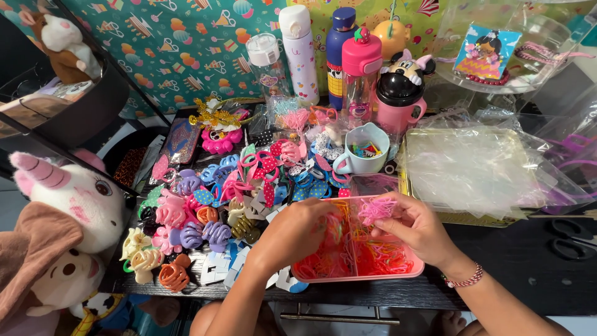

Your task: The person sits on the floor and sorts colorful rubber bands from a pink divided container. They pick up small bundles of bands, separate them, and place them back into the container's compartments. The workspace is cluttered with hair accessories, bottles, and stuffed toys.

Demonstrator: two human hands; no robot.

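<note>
Fingertips of the right hand (415,225) are pinching a small tuft of pink elastic hair bands (377,210), holding it just above a pink plastic tray (407,271) at the front edge of a dark table (528,261). That hand is reaching in from the lower right, its wrist bent inward and wearing a beaded bracelet (466,279). Opposite it, the left hand (297,229) is curling knuckles-up over the tray's left half, fingers dipping into a loose tangle of orange and red bands (339,252); whether they are gripping any cannot be told. Thin, stringy loops are filling both compartments of the shallow, clear-walled tray. Glossy plastic claw clips (186,224) in lilac, pink, cream and orange are lying in a heap just left of the tray, with polka-dot bows (267,168) behind them. Farther back, a pale blue mug (364,149) is standing before a row of drink bottles (323,56), while crinkled clear plastic bags (472,168) are spreading to the right. Plush toys (62,211) are crowding the left edge.
</note>
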